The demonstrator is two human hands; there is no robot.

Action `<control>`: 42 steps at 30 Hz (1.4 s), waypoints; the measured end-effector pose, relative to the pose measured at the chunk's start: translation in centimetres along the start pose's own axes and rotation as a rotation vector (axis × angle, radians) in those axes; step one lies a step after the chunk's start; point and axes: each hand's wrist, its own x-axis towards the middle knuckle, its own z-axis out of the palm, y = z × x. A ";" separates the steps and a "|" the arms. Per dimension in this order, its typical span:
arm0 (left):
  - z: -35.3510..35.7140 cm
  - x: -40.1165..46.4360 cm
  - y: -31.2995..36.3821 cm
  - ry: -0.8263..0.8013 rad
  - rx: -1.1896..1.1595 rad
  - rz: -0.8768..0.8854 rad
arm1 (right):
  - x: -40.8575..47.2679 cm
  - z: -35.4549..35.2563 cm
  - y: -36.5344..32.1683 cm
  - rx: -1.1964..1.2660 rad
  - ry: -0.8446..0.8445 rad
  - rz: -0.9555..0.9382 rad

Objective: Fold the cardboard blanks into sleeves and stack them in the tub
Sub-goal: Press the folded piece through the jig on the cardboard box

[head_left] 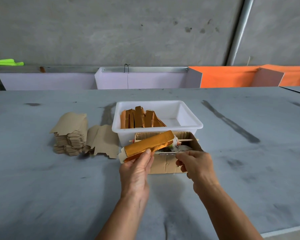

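My left hand (137,168) grips a gold sleeve (149,145) over the cardboard box (164,166) — right hand (195,163) fingers curled at its rim, contents unclear; tub (190,126) w/ sleeves behind, blanks (70,134) at left.

Grey worktop (42,187) with dark smudges. Resting on it: a stack of brown cardboard blanks (70,135), loose blanks (103,142) just beside it, a white tub (157,129) and, touching the tub's near wall, an open cardboard box (164,166).
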 end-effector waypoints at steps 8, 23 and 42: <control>0.2 -0.2 0.0 0.011 0.009 -0.001 | -0.5 0.0 0.6 0.032 0.028 0.008; 0.1 0.3 -0.2 0.026 0.066 0.034 | 0.1 0.4 2.7 0.067 0.086 0.041; -0.7 -0.8 -0.4 -0.094 0.152 0.147 | -3.6 0.7 -0.1 0.350 -0.331 -0.211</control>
